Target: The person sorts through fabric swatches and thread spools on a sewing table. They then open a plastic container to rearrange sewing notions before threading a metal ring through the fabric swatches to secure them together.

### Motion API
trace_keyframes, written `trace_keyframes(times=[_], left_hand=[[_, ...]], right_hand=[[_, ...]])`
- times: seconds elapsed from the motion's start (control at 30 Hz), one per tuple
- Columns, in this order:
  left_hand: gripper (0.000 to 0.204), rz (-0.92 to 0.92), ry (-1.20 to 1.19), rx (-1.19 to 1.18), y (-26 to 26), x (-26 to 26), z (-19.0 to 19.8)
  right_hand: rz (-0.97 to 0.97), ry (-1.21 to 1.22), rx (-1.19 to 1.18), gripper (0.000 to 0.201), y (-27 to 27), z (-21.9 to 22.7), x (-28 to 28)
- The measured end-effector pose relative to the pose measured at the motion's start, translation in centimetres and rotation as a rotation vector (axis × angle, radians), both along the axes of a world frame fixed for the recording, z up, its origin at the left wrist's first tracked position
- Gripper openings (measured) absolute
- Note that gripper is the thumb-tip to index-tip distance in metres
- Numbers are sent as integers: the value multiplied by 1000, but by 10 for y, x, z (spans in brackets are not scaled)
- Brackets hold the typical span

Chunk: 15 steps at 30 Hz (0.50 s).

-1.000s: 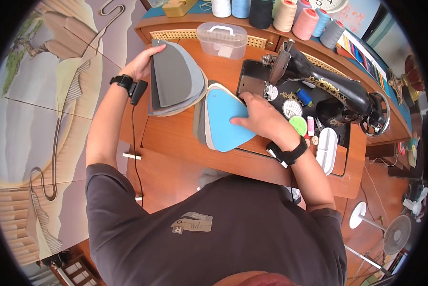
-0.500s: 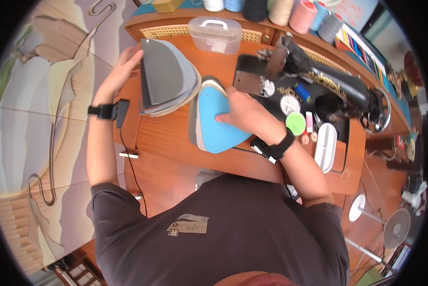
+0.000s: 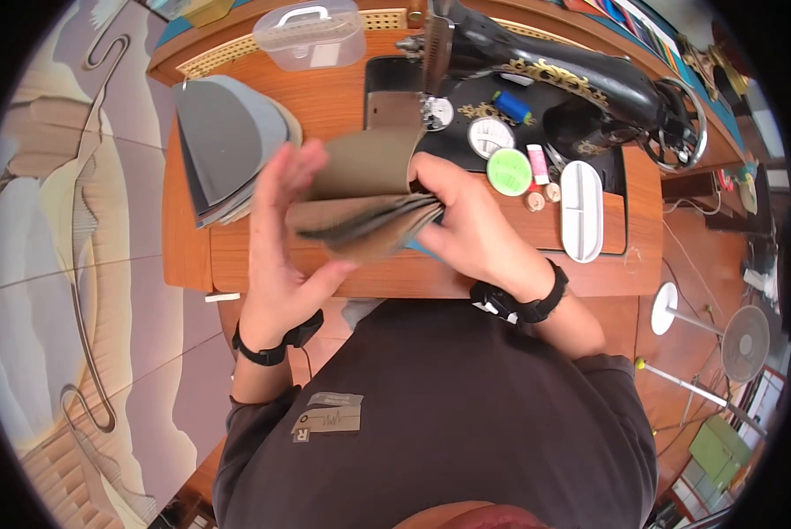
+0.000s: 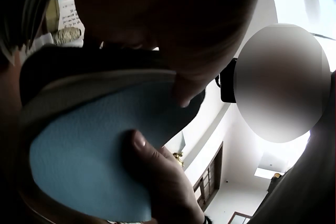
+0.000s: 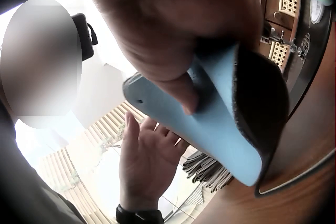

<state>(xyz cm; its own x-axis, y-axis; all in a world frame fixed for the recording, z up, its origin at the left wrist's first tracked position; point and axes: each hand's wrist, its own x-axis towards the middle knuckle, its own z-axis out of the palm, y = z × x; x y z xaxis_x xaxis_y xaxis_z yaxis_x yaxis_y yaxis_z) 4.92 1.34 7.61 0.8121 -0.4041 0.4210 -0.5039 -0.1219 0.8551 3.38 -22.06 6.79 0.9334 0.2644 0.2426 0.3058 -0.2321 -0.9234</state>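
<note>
In the head view my right hand [image 3: 479, 225] grips a stack of rounded, leather-like swatches [image 3: 364, 163], fanned and blurred, olive and brown sheets toward the camera. The right wrist view shows the stack's blue sheet [image 5: 220, 134], bent, with a small hole near one corner and my right thumb pressed on it. My left hand [image 3: 281, 251] is spread beside the stack's left edge, fingers extended and blurred. In the right wrist view its palm faces up below the blue sheet. A second stack of grey swatches [image 3: 223, 128] lies on the table's left side.
A black sewing machine [image 3: 554, 70] stands at the back right. Near it are a blue thread spool [image 3: 512, 107], a green round case [image 3: 508, 171] and a white divided tray [image 3: 581, 212]. A clear plastic box [image 3: 311, 40] sits at the back of the wooden table [image 3: 237, 264].
My right hand has lifted the blue-topped stack off the table and turned it, so olive and brown sheets show. My left hand has left the grey stack and come over to the lifted one.
</note>
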Motion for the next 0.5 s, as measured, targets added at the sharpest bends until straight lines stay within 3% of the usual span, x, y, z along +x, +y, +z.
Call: trace_keyframes(times=[0.03,0.1,0.17,0.2,0.3,0.43,0.5], left_hand=[[96,-49,58,-2,-8,1,-3],[89,-68,-75,-69,-20,9,-4],[86,21,-156,-82,-27,15,-1],[95,29,-148,-64,-29,19,1],[103,3,15,-146,-33,18,-9],[108,-79,336,-131,-30,4,-8],[78,-41,177,-203,-33,1,-12]], right_hand=[[1,-84,15,29,-2,-3,-3],[-43,-184,-19,30,-5,2,-9],[-45,-205,-67,30,-11,17,-13],[-34,-253,-100,30,-12,17,-12],[1,-441,-137,31,-12,24,-9],[26,-437,-211,33,-12,24,-15],[-1,-380,-182,35,-14,21,-12]])
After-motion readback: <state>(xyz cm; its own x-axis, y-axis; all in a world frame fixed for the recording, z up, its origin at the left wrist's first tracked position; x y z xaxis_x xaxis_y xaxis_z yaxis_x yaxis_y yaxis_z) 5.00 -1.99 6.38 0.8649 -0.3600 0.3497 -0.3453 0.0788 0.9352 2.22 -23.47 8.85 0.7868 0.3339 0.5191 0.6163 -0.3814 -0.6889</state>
